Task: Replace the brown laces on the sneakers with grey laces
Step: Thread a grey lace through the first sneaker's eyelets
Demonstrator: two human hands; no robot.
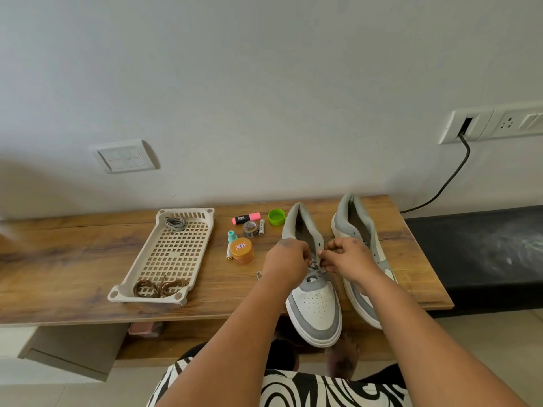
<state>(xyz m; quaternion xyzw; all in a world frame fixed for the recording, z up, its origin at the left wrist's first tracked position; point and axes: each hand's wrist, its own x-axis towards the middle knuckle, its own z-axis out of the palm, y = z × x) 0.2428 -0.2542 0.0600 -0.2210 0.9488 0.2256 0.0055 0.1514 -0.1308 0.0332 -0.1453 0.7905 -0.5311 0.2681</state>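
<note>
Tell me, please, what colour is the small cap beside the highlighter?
Bright green cap, head view.

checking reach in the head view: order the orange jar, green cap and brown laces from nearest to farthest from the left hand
From the left hand:
1. orange jar, just to its left on the table.
2. green cap, farther back, toward the wall.
3. brown laces, far left, at the near end of the tray.

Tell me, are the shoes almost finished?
About halfway. The brown laces are already off and lie in the tray. Both hands, left hand and right hand, are pinching a grey lace on the nearer sneaker. Another grey lace waits in the tray, probably for the other sneaker.
</note>
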